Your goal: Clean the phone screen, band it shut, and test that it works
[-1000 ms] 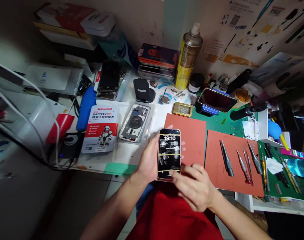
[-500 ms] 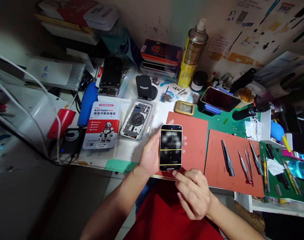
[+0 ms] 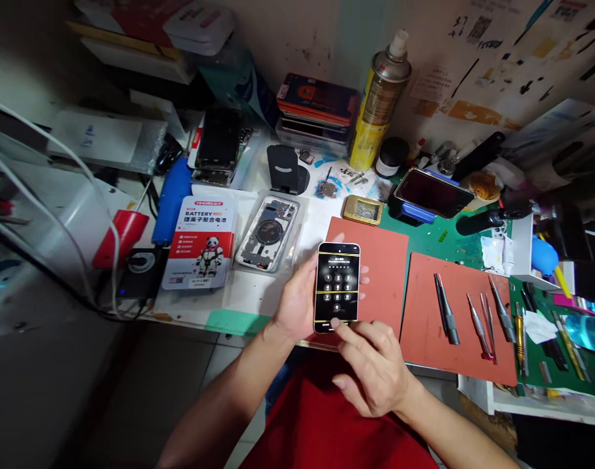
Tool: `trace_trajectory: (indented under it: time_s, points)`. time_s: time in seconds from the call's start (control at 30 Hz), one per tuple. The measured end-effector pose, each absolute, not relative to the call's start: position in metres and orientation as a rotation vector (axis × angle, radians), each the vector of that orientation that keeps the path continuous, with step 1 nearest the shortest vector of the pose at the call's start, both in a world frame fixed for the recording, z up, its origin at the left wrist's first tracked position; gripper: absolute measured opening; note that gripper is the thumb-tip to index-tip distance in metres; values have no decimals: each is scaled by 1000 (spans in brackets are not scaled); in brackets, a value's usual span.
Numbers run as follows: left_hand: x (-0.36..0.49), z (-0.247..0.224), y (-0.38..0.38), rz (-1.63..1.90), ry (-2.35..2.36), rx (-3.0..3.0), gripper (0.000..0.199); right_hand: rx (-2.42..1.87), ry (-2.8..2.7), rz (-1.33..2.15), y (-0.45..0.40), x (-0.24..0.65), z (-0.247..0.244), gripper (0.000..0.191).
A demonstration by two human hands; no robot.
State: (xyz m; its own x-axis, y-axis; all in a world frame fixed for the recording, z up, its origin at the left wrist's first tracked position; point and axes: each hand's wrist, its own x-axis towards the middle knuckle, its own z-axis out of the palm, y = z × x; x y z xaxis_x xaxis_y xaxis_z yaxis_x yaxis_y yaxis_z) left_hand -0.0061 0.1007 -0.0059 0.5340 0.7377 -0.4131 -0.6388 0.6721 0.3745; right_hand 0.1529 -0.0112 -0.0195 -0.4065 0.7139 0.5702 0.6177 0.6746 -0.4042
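My left hand (image 3: 296, 301) is wrapped round a smartphone (image 3: 337, 283), its fingertips showing past the far edge. The phone faces up and its lit black screen shows a number keypad, with yellow lines crossing it. My right hand (image 3: 373, 365) holds nothing; its index finger reaches over the screen's bottom edge, the other fingers loosely bent and apart. Whether the fingertip touches the glass I cannot tell. Below the phone lies a reddish-brown mat (image 3: 382, 280). To the left is an opened phone body (image 3: 269, 233) with its insides exposed.
A battery box (image 3: 199, 244) lies left. Tweezers (image 3: 480, 329) and other tools rest on a second reddish mat (image 3: 424, 273). A spray can (image 3: 375, 104), a small gold tin (image 3: 362, 210) and a propped phone (image 3: 434, 193) stand behind. White cables (image 3: 89, 172) hang at left.
The screen has gone from a blurred, dim view to a clear number keypad. My right index finger has moved up from below the phone onto its lower edge.
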Motion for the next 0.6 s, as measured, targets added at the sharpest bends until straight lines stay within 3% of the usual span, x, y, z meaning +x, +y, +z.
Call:
trace_trajectory:
  time_s: [0.27,0.6]
  points:
    - [-4,-3,97,815,587,205,66,-1277,-1984,85,-6,155,-21,42]
    - [-5,-6,94,809,547,205,65,-1320,-2031,52,-3,153,-22,43]
